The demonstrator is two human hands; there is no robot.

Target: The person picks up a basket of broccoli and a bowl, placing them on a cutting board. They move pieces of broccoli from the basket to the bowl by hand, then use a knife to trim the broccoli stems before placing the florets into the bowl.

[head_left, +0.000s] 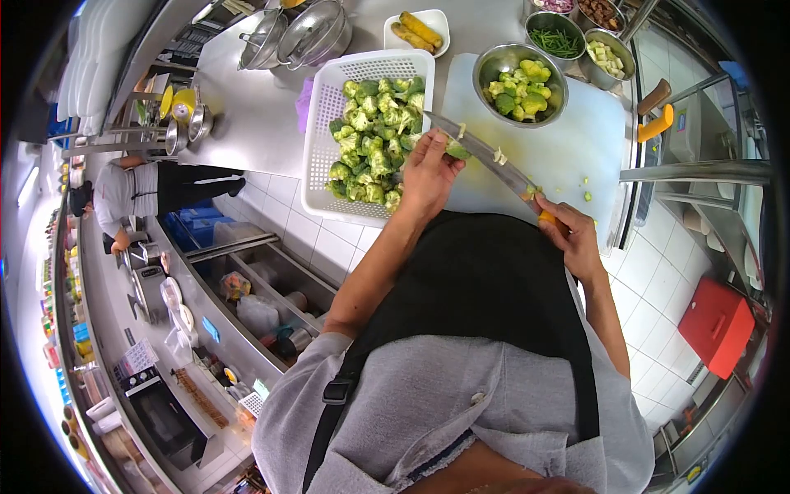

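Landmark: white perforated basket, heaped with cut broccoli, at the near edge of the steel counter.

Left hand: at the right rim of the basket, fingertips closed on a small green broccoli piece. Right hand: farther to the right of the basket, clamped round the yellow handle of a large knife. The hands are apart. The blade slants from the right hand up toward the basket, its tip close to the right rim, the broccoli piece up against it. Pale scraps cling to the steel.

Right of the basket: pale cutting board, a few green crumbs on it. On its far part, a metal bowl of green and yellowish florets. Beyond that bowl, farther from the basket, smaller metal containers of green pieces, pale cubes, brown chunks and pinkish pieces.

Just beyond the basket's far rim: white dish with two yellow, elongated items. Left of the basket: purple cloth, beside the wall. Well off to the left, another person, in a grey top and dark trousers.
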